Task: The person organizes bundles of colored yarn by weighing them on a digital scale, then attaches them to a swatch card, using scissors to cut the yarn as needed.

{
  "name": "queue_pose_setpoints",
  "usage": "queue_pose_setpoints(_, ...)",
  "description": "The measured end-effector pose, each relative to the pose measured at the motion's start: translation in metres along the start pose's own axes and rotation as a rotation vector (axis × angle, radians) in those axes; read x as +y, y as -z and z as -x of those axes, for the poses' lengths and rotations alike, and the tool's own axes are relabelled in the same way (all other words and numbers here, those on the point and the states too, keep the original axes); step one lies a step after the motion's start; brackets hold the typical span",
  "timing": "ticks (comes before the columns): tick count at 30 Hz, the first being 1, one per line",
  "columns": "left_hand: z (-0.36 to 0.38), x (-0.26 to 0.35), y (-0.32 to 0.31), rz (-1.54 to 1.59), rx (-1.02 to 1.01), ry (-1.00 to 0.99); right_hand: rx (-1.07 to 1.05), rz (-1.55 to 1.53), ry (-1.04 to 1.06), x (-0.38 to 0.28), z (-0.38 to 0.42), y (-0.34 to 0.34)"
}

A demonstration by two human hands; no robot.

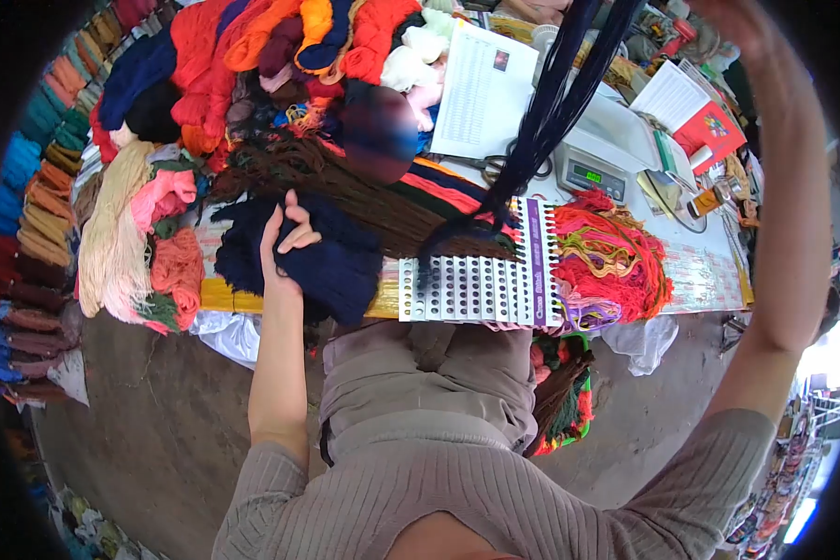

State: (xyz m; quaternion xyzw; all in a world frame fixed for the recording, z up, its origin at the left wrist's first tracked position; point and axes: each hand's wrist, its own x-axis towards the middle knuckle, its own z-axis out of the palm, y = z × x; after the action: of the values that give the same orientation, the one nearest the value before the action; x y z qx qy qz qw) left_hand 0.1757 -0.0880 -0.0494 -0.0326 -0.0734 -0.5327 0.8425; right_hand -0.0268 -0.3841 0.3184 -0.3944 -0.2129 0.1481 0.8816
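The table [704, 280] has a yellow front edge running close before the person's lap. The hole-punched card [467, 289] reaches this edge at the center. To its right, the red yarn pile [614, 266] also extends to the edge; a bare strip of table lies beyond the pile, toward the right end. Behind the card, the scissors [523, 168] and scale [593, 163] restrict the space. Colored yarn bundles [196, 70] crowd the left and far-left areas. The air above the card is crossed by the hanging strands.

The hanging navy strands [553, 103] enter at the top of the view, descend diagonally past the scale's left side, and end in loose tips above the card. They are long, thin, dark and gathered into a narrow bundle. The navy yarn bundle [341, 271] lies at the front left of the table: thick, soft, matte, with a ragged left side. Brown strands [392, 210] lie behind it, spread toward the card.

The left hand [294, 235] is against the navy yarn bundle, fingers loosely bent; its grip cannot be determined. The right hand [730, 23] is raised at the upper edge of view, partly cut off; its state cannot be determined.
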Motion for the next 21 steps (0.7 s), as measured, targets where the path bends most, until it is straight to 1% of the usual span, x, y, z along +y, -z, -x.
queue_pose_setpoints(3,0.008,0.011,0.039,0.04,0.082,0.009,0.245,0.338,0.147,-0.036,0.011,-0.01)
queue_pose_setpoints(5,0.016,0.009,0.044,0.057,0.123,0.014,0.401,0.565,0.235,-0.061,0.016,-0.015)
queue_pose_setpoints(7,0.021,0.009,0.046,0.008,0.063,0.029,0.557,0.791,0.323,-0.086,0.022,-0.019)
queue_pose_setpoints(10,0.022,0.009,0.05,0.014,0.044,0.022,0.789,1.144,0.459,-0.124,0.034,-0.028)
queue_pose_setpoints(14,0.022,0.008,0.052,-0.004,0.068,0.008,1.104,1.628,0.636,-0.17,0.057,-0.045)
queue_pose_setpoints(15,0.021,0.008,0.053,-0.009,0.072,0.006,0.741,1.759,0.349,-0.225,0.096,-0.036)
queue_pose_setpoints(17,0.021,0.009,0.056,-0.013,0.063,0.01,1.002,1.678,0.497,-0.214,0.102,-0.022)
queue_pose_setpoints(18,0.02,0.01,0.058,-0.018,0.063,0.016,0.902,1.709,0.446,-0.223,0.118,-0.011)
queue_pose_setpoints(20,0.02,0.014,0.062,-0.016,0.072,0.041,0.881,1.477,0.358,-0.237,0.141,0.015)
queue_pose_setpoints(21,0.02,0.012,0.059,-0.022,0.094,0.025,1.071,1.619,0.307,-0.217,0.145,0.03)
